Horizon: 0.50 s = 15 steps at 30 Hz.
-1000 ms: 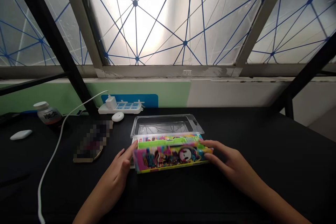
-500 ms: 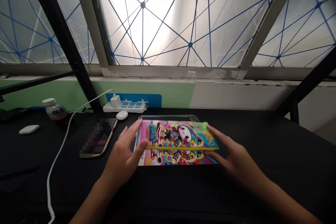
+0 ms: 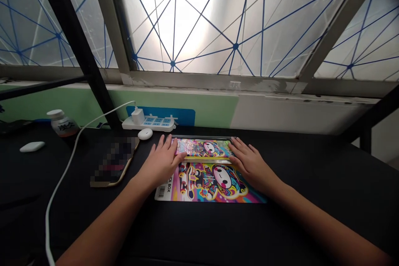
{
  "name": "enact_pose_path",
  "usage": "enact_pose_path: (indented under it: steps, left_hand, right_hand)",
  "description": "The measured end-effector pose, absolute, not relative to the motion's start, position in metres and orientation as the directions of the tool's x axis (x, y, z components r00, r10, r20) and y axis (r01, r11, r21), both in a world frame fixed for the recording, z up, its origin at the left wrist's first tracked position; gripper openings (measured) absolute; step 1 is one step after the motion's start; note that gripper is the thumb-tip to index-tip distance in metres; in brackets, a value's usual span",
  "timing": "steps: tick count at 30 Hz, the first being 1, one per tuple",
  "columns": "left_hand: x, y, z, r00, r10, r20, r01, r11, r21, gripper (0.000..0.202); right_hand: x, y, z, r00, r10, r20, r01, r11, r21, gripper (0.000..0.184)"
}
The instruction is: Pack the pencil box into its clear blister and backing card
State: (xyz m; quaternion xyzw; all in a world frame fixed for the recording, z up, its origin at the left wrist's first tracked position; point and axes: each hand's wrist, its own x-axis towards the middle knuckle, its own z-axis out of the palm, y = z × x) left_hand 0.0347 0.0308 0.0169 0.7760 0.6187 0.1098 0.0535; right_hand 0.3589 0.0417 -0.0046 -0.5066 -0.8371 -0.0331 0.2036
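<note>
A colourful pencil box with a cartoon character lies across the top part of a matching printed card. The card reads "BOX" beside a barcode at its left edge. My left hand rests on the box's left end, fingers spread, its thumb along the near edge. At the other end, my right hand lies with fingers stretched over the right corner. A clear plastic rim shows behind the box. Both palms' undersides are hidden.
On the left are a phone, a round white object, a white bottle and a white oval object. A white power strip sits by the wall, its charger cable running along the left. Dark posts frame the desk.
The pencil box has gone down and away from me onto the far part of the card, uncovering more of the print. My hands have flattened over its ends.
</note>
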Motion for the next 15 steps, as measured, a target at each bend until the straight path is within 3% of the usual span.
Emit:
enact_pose_path:
  steps: [3,6,10,15]
  left_hand:
    - [0.040,0.026,0.027,0.207,0.959,0.195,0.964,-0.234,0.129,0.071]
    - [0.056,0.023,0.039,0.243,0.918,0.312,0.951,-0.288,0.108,0.063]
    - [0.084,0.025,0.045,0.335,0.895,0.294,0.910,-0.388,0.144,0.060]
    - [0.099,0.045,0.038,0.394,0.919,0.028,0.892,-0.390,0.228,0.080]
  right_hand:
    - [0.354,0.029,0.008,-0.471,0.730,0.495,0.845,0.534,0.018,0.046]
    - [0.341,0.009,0.018,-0.613,0.563,0.555,0.706,0.705,0.064,0.036]
    - [0.316,-0.013,0.019,-0.802,0.492,0.339,0.497,0.864,-0.080,0.037]
    - [0.307,-0.016,0.022,-0.826,0.563,0.009,0.532,0.787,-0.312,0.076]
